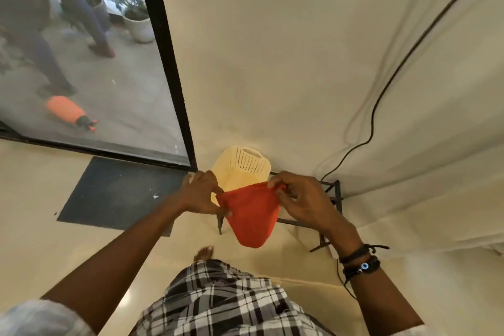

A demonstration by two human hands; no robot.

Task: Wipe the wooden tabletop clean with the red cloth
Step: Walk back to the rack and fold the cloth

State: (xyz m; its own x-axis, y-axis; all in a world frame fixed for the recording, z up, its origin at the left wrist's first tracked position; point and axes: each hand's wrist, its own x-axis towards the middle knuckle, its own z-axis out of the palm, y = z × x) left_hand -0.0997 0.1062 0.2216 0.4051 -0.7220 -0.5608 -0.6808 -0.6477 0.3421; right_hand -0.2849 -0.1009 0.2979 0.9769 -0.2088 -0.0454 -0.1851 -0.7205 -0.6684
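Now, from the head camera, you hold the red knitted cloth [252, 215] up in the air in front of you, above the cream floor and well clear of it. Your left hand [200, 194] pinches the cloth's upper left corner, thumb and fingertips closed together on the fabric. Your right hand [300, 203] grips the upper right corner, its fingers curled over the edge. The top hem runs across between both hands, rising slightly toward the right. From there the cloth hangs and narrows to a rounded lower end that points down, toward your black-and-white checked shorts [218, 300].

Behind the cloth a cream perforated plastic basket [242, 169] leans against the wall, beside a black metal frame rack [331, 199]. A thin black cable [381, 95] trails down the wall to the rack. Black cord bracelets [360, 262], one with a blue bead, circle your right wrist. A dark grey doormat [120, 191] lies before the black-framed glass door [169, 63], and an orange spray bottle [66, 112] lies on its side outside.
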